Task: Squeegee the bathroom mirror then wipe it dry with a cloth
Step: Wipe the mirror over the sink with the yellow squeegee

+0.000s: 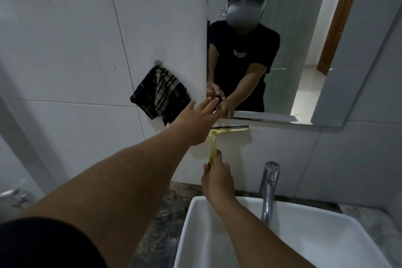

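Nearest the lens: your left forearm, running up from the lower left, sleeve edge dark at the bottom corner. Your left hand (196, 122) is stretched out flat, fingers straight, grip released, nothing in it. Fingertips reach the mirror's (304, 54) lower left corner; whether they touch the glass you cannot tell from here.

Your right hand (216, 177) comes up over the sink (326, 235), grip clenched round the lower end of the squeegee (214, 137) handle. The yellow handle stands close to upright. Its blade runs level, crosswise to the handle, and sits on the tiled wall just below the mirror's bottom edge, so not on the glass.

The cloth (161, 93), dark with pale stripes, hangs from a wall hook (158, 62) left of the mirror. It lies left of and just beside your open left hand, well apart from the right. The left is plainly the nearer hand for it.

Judgement: the blade off the bottom edge suggests a downward pass is at its end. The next move likely turns on that cloth to the left.

Tap (269, 189) stands right of your right wrist, at the back of the sink; speckled stone worktop (165, 213) lies around the sink.
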